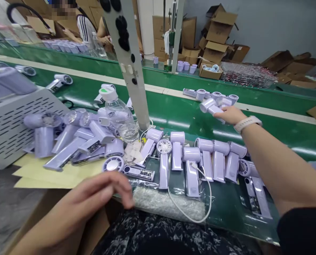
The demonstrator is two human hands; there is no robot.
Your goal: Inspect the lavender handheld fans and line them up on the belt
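Fingers of the right hand (231,115) clutch at least one lilac fan (213,109), one o'clock from the lap, above the green belt (171,111); a weak pinch could drop it into the row of fans (216,95) just beyond! The left hand (102,191), ten o'clock, curls loosely, gripping nothing. Closer, one o'clock, the looped white cable (210,198) could snag; eleven o'clock, a knocked bottle (120,113) could soak those open handles (140,173)
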